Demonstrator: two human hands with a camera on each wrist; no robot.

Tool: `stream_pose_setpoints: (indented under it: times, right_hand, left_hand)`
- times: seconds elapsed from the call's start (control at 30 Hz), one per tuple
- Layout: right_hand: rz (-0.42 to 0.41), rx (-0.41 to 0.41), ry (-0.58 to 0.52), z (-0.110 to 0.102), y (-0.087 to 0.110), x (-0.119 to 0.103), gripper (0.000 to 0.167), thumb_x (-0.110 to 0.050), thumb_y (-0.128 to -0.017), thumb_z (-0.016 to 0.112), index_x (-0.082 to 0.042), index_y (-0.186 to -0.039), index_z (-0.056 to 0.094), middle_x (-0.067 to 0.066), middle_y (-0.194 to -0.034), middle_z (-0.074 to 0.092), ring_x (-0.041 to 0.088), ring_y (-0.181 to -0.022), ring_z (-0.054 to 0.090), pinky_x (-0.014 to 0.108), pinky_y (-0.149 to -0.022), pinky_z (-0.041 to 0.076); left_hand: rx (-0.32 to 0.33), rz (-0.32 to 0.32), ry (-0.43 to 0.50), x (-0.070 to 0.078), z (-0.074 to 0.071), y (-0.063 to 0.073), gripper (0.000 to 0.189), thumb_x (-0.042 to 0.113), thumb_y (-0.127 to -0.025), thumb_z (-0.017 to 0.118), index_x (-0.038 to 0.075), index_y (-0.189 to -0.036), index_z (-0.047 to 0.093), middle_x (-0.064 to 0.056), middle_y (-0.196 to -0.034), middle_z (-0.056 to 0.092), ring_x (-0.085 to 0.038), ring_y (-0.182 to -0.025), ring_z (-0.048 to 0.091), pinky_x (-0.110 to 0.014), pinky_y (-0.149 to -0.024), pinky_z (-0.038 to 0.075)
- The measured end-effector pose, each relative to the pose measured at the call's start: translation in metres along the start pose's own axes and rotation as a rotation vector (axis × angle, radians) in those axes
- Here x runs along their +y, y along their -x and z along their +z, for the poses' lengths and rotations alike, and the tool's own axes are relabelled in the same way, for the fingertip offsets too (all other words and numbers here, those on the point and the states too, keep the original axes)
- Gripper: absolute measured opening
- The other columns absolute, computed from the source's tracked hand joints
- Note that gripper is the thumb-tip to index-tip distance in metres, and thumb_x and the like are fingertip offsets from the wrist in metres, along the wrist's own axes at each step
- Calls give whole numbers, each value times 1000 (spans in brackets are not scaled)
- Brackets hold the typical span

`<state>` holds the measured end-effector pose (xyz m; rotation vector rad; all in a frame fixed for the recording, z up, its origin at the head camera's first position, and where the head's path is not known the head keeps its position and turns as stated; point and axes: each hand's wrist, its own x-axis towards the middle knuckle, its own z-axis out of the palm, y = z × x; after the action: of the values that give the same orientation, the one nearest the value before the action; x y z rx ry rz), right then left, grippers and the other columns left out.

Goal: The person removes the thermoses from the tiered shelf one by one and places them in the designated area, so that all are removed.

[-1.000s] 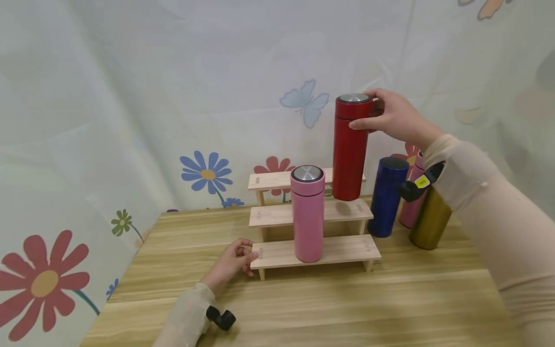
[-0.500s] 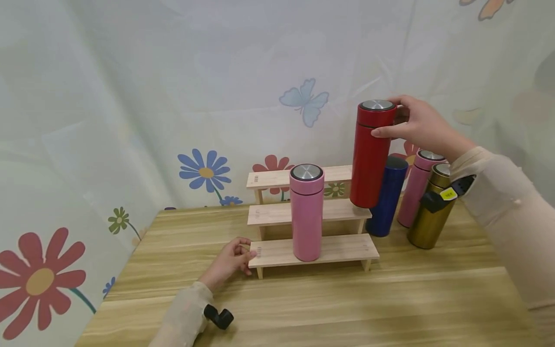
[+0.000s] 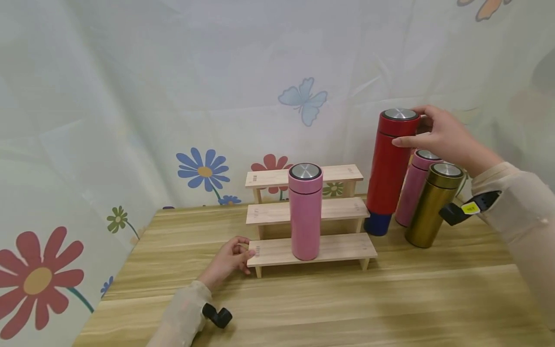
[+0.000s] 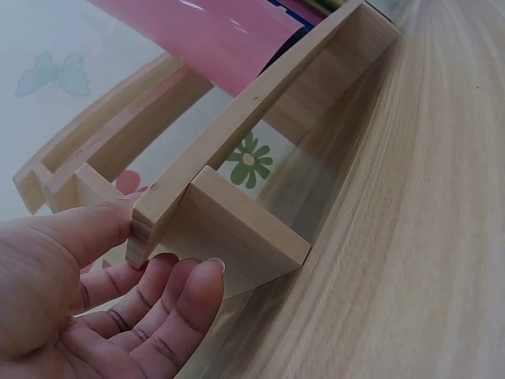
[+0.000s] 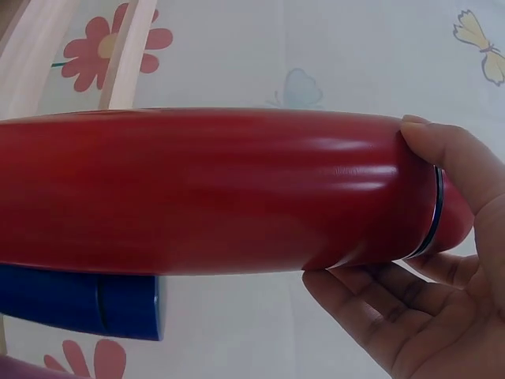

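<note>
High on its body, a red thermos (image 3: 392,164) is gripped by my right hand (image 3: 446,137), thumb in front and fingers behind. It hangs upright in front of a blue thermos (image 3: 377,224), hiding all but that one's lower end in the head view. My left hand (image 3: 227,262) pinches the left end of the lowest step of a three-tier wooden stand (image 3: 342,248); in the left wrist view the thumb lies over the board's end (image 4: 146,217) and the fingers curl below. A pink thermos (image 3: 305,217) with a steel-topped lid stands on that lowest step.
A gold thermos (image 3: 433,207) and a second pink thermos (image 3: 414,193) stand on the wood-grain table (image 3: 303,308), right of the stand. Behind everything hangs a pale curtain (image 3: 217,86) printed with flowers and butterflies.
My right hand has carried the red thermos rightward and somewhat lower, from over the stand to in front of the blue thermos. My left hand has kept its place on the stand.
</note>
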<state>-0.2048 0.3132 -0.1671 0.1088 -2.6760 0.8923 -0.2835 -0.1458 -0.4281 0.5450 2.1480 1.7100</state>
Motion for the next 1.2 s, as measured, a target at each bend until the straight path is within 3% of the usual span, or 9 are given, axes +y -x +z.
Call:
stream_pose_setpoints:
  times: [0.23, 0.47, 0.53, 0.6, 0.73, 0.8, 0.9, 0.97, 1.2]
  right_hand:
    - [6, 11, 16, 1, 10, 13, 77, -37, -88, 68, -3, -146, 30, 24, -129, 53, 26, -104, 53, 12, -66, 47]
    - [-2, 27, 2, 4, 22, 27, 73, -34, -89, 68, -1, -144, 33, 25, -128, 54, -7, -86, 51, 6, -70, 41]
    - [1, 31, 6, 7, 25, 31, 73, -34, -89, 69, -1, -144, 33, 25, -127, 55, -10, -83, 49, 6, -71, 39]
    - [5, 31, 12, 10, 29, 36, 74, -34, -88, 69, -1, -144, 33, 26, -126, 55, -5, -87, 52, 5, -71, 38]
    - [10, 24, 26, 17, 34, 43, 76, -34, -88, 69, 1, -144, 32, 28, -126, 55, 21, -102, 56, 5, -69, 39]
    - [21, 10, 16, 21, 36, 46, 77, -35, -88, 69, 2, -145, 30, 28, -129, 53, 34, -109, 52, 13, -76, 45]
    - [46, -11, 1, 27, 39, 51, 79, -35, -89, 68, 2, -146, 27, 29, -132, 50, 41, -115, 50, 40, -91, 52]
    - [56, -23, -16, 31, 41, 54, 80, -34, -90, 68, 2, -146, 25, 30, -134, 48, 43, -117, 49, 57, -95, 48]
    - [42, -18, -11, 42, 47, 64, 82, -33, -90, 68, 3, -148, 23, 31, -131, 50, 42, -113, 51, 57, -92, 49]
  left_hand:
    - [2, -8, 3, 1, 0, 0, 49, 18, -96, 59, -8, -130, 37, 0, -77, 49, -11, -57, 55, -30, -60, 58]
    - [0, -9, 4, 1, 1, 0, 50, 18, -96, 59, -9, -131, 36, -1, -77, 49, -11, -57, 55, -30, -61, 58]
    - [0, -9, 4, 1, 0, 0, 49, 18, -96, 59, -9, -131, 36, -1, -77, 49, -11, -57, 55, -30, -61, 58]
    - [1, -10, 5, 0, 0, 0, 49, 18, -96, 59, -9, -131, 36, 0, -77, 49, -11, -57, 55, -30, -61, 58]
    - [4, -8, 8, -1, 0, 0, 49, 17, -96, 59, -9, -131, 36, 0, -78, 49, -11, -57, 55, -30, -61, 59]
    - [5, -4, 7, -1, 0, 0, 49, 18, -96, 59, -9, -131, 36, 0, -78, 49, -11, -56, 55, -30, -61, 59]
    - [5, -1, 7, -1, 0, -1, 50, 19, -96, 60, -9, -130, 37, 0, -77, 50, -11, -56, 56, -30, -61, 59]
    - [3, 1, 3, -2, 0, -1, 50, 19, -96, 60, -8, -130, 37, 0, -77, 49, -11, -56, 56, -30, -61, 58]
    - [7, 2, -4, -1, -1, 0, 50, 18, -96, 60, -8, -131, 37, 0, -77, 50, -12, -57, 56, -31, -60, 58]
